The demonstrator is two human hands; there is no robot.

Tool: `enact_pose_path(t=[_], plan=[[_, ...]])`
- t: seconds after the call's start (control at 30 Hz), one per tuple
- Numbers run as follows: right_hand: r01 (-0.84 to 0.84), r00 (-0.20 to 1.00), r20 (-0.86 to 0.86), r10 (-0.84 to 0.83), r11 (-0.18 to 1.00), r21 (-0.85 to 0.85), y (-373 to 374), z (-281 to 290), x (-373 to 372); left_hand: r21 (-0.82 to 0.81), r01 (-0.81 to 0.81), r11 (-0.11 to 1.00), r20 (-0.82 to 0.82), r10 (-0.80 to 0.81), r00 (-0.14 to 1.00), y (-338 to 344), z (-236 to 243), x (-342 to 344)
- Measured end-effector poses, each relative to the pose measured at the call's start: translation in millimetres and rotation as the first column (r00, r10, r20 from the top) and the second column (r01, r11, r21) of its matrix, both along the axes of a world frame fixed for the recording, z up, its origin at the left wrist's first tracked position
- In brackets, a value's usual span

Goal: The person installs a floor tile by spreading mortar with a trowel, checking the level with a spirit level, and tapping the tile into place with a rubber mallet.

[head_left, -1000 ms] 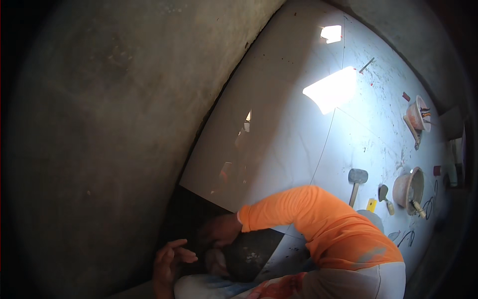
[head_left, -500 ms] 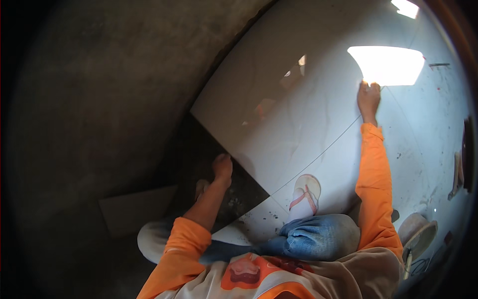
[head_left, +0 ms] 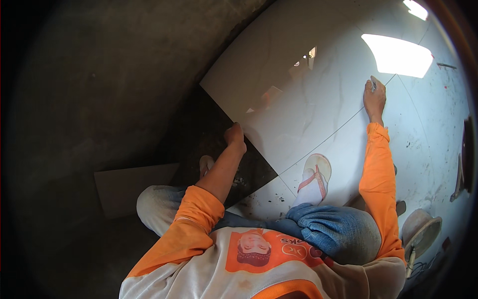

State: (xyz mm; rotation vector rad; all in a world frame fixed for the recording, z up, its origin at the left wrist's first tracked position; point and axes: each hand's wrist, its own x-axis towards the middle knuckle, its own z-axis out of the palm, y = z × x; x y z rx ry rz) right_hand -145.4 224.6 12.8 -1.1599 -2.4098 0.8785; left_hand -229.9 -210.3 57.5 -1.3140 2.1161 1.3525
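Observation:
A large glossy white floor tile point(head_left: 279, 119) with faint grey veins lies ahead of me, its near left edge over a dark bare patch of floor. My left hand point(head_left: 235, 135) is closed at that edge, fingers curled against the tile and partly hidden. On the right, my right hand point(head_left: 374, 102) is closed around a small narrow pale thing point(head_left: 373, 83), whose kind I cannot make out. That hand rests low over the tiles, just above the thin joint line point(head_left: 343, 124) and close to a bright window reflection.
My sandalled foot point(head_left: 316, 174) stands on the tiles near the joint. A loose tile piece point(head_left: 134, 188) lies at the left. A round bowl or bucket point(head_left: 423, 234) with a handled tool point(head_left: 411, 263) stands at the right. A rough grey wall point(head_left: 114, 74) borders the left.
My left hand has moved up along the tile's edge. My right hand has shifted slightly right and nearer, with the pale thing now showing in it. The whole view has shifted a little.

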Motion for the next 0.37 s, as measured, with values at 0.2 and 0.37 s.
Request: enact_pose_path(t=[0.2, 0.37], plan=[[-0.008, 1.0, 0.011, 0.008, 1.0, -0.01, -5, -8, 16, 0.142, -0.015, 0.99, -0.073, 0.026, 0.997, -2, -7, -1], [0.018, 1.0, 0.011, -0.017, 0.998, -0.065, -13, -2, 31, 0.145, -0.096, 0.985, -0.021, 0.1, 0.995, 21, 0, -3]])
